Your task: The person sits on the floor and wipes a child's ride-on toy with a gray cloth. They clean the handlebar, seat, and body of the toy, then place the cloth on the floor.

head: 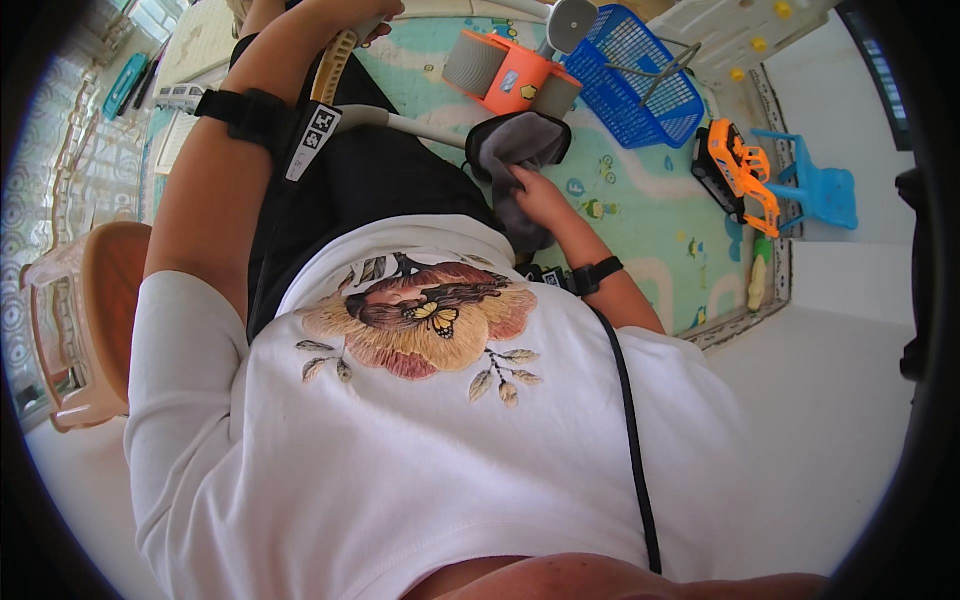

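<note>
A child's ride-on toy with grey tubes [427, 131] and a ribbed yellow part [334, 66] lies across my black-clad legs. At the top edge, partly cut off, my left hand [366, 16] has its fingers curled around a grey piece at the end of the yellow part. My right hand [538, 199] grips a dark grey cloth [521, 142], which is pressed against a dark round part [562, 141] at the tube's end. Part of the cloth hangs below my fingers. Beyond it is the toy's orange section [517, 79] with two ribbed grey rollers.
A blue plastic basket [679, 112] stands ahead to the right. Near it are an orange toy excavator [739, 169], a small blue chair [821, 184] and a toy corn cob [758, 277]. A brown-topped stool [116, 307] stands left. A patterned green mat [637, 262] covers the floor.
</note>
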The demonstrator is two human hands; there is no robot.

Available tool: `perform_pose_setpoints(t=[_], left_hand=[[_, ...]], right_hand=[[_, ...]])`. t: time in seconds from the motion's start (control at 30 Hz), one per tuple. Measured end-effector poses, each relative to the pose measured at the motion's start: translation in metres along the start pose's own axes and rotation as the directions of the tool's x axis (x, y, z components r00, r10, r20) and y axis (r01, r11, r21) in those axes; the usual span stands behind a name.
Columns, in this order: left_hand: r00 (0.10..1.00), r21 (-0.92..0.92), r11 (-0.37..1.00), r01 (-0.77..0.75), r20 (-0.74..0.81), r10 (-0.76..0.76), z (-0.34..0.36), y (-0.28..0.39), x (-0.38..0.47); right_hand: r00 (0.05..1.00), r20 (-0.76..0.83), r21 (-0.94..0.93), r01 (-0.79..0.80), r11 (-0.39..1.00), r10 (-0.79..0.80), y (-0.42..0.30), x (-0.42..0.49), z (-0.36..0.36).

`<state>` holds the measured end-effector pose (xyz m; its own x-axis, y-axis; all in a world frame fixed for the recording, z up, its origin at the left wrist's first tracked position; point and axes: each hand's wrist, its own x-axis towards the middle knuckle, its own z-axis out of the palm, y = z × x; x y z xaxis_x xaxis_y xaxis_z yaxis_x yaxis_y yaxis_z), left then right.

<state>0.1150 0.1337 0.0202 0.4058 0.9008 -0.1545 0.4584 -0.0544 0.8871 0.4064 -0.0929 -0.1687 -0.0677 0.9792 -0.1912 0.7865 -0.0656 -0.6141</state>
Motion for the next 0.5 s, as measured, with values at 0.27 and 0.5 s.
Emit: perform_pose_setpoints(t=[0.27, 0.5], left_hand=[[0.998, -0.279, 0.96, -0.034, 0.042, 0.047, -0.009, -0.022, -0.023], [0.986, -0.138, 0.981, -0.136, -0.111, 0.122, 0.002, -0.049, -0.064]], right_hand=[[0.968, -0.112, 0.2, -0.2, 0.959, 0.226, 0.021, -0.001, -0.006], [0.801, -0.393, 0.64, -0.116, 0.759, 0.453, 0.037, -0.004, -0.04]])
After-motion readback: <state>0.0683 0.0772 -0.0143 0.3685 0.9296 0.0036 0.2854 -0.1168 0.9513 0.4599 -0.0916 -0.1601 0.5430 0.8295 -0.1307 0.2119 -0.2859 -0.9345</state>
